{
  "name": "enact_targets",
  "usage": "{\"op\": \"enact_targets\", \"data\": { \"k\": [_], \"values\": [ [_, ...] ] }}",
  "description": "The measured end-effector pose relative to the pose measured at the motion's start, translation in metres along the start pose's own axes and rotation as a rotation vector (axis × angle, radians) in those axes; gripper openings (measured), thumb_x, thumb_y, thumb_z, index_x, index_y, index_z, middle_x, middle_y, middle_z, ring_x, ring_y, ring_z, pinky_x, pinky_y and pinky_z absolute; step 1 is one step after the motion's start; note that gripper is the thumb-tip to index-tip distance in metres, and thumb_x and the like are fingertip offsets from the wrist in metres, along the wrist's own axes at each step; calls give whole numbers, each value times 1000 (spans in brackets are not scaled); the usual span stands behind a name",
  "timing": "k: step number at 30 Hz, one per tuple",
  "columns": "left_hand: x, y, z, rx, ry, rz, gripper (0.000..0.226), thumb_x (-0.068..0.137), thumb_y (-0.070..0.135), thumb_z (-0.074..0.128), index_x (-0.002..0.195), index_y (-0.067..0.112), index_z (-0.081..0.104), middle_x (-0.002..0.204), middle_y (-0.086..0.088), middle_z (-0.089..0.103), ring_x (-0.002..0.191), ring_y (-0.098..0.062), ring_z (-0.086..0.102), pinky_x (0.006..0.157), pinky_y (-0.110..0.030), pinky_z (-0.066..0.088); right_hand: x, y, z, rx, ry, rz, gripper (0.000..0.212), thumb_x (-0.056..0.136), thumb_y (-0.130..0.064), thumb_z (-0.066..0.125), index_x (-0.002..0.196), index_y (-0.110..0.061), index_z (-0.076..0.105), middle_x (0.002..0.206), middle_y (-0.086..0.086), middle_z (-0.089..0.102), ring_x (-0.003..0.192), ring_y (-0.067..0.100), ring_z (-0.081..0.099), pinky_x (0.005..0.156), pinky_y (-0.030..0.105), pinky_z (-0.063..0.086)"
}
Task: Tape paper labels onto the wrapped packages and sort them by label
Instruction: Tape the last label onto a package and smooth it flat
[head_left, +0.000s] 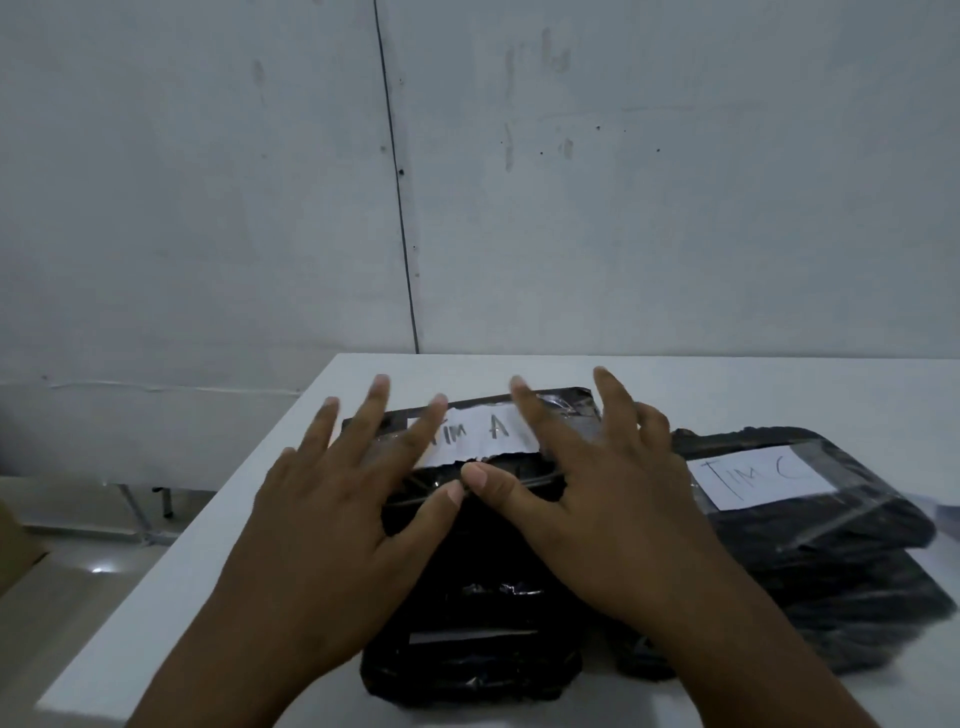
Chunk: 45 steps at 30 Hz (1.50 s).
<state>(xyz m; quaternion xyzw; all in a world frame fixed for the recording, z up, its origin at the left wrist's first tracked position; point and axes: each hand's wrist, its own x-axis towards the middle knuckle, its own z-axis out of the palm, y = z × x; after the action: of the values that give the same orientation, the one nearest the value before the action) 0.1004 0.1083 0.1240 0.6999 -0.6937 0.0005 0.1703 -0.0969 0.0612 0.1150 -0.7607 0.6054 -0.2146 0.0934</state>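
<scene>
Head view: both hands, left hand (332, 519) and right hand (608, 514), press spread, straight fingers (374, 415) on a black package (467, 571) labelled "TIM A" (483, 431).

A pale grey wall (649, 182) filled the back, scuffed and spotted, with a thin dark cable (397, 176) running down it to the white surface's (727, 384) far edge. Left of the surface lay a light floor (78, 566) carrying a bright glint, and thin metal legs (136, 512) stood there.

Both the left hand (332, 519) and right hand (608, 509) are bare, forearms unsleeved.
</scene>
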Motion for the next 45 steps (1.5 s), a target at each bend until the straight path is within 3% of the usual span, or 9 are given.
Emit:
{"op": "enact_targets", "data": {
  "k": [4, 14, 19, 23, 31, 36, 39, 42, 45],
  "values": [
    [-1, -2, 1, -32, -31, 42, 47, 76, 86, -4, 122, 90, 0, 158, 42, -14, 150, 8, -20, 129, -41, 7, -2, -2, 7, -36, 2, -73, 78, 78, -93, 2, 151, -65, 8, 170, -9, -13, 152, 18, -11, 122, 52, 8],
    [0, 8, 2, -28, -2, -92, 89, 77, 88, -1, 158, 52, 3, 169, 23, -7, 155, -1, -12, 126, -36, 11, -1, -3, 10, 122, 6, 90, 120, 71, -101, 17, 164, -27, 5, 170, -6, -14, 155, 15, -14, 124, 44, 8],
    [1, 4, 2, 23, -19, 64, 51, 84, 76, -5, 133, 84, 4, 164, 33, -9, 154, -1, -16, 128, -45, 9, -2, -2, 12, 144, 46, -49, 77, 82, -93, 22, 152, -65, 5, 168, -11, -13, 150, 18, -4, 121, 53, 17],
    [3, 1, 3, -13, -28, 75, 67, 83, 78, 6, 148, 68, 18, 163, 36, 7, 154, 6, -4, 126, -36, 16, -2, -4, 15, 94, 38, -45, 78, 86, -87, 19, 156, -52, 23, 170, -5, -5, 150, 23, -1, 121, 54, 16],
    [3, 4, 7, -88, -8, -85, 109, 71, 88, 23, 163, 29, 20, 171, 15, 10, 156, 0, 2, 127, -34, 12, -4, -4, 16, 158, 51, 48, 109, 78, -96, 24, 163, -27, 17, 169, 1, -6, 152, 19, -6, 124, 49, 13],
    [2, 3, 10, -124, 17, -99, 105, 70, 87, 30, 162, 36, 20, 172, 11, 8, 157, -8, 1, 125, -35, 9, -6, -2, 13, 266, 90, 23, 94, 74, -97, 36, 156, -53, 18, 168, -7, -9, 153, 20, -1, 121, 50, 21],
    [-2, 1, 13, -153, 6, -182, 116, 68, 93, 35, 163, 28, 19, 172, 6, 9, 158, -17, 11, 126, -45, 21, -9, -3, 13, 237, 86, 22, 98, 74, -97, 34, 157, -46, 27, 169, -6, -3, 152, 19, 1, 121, 48, 21],
    [-5, -2, 12, -275, 16, -315, 129, 50, 103, 46, 149, 21, 36, 151, -2, 51, 135, -24, 52, 101, -46, 50, -10, -3, 10, 250, 68, 102, 120, 68, -100, 38, 162, -29, 17, 169, -6, -5, 156, 21, 3, 121, 46, 24],
    [-6, -4, 8, -562, 83, -264, 91, 49, 96, 59, 125, 45, 58, 109, 24, 73, 92, 3, 70, 72, -26, 52, -6, -2, 2, 295, 57, 134, 138, 61, -101, 48, 163, -18, 7, 168, -15, -11, 158, 18, 8, 120, 39, 26]
  ]
}}
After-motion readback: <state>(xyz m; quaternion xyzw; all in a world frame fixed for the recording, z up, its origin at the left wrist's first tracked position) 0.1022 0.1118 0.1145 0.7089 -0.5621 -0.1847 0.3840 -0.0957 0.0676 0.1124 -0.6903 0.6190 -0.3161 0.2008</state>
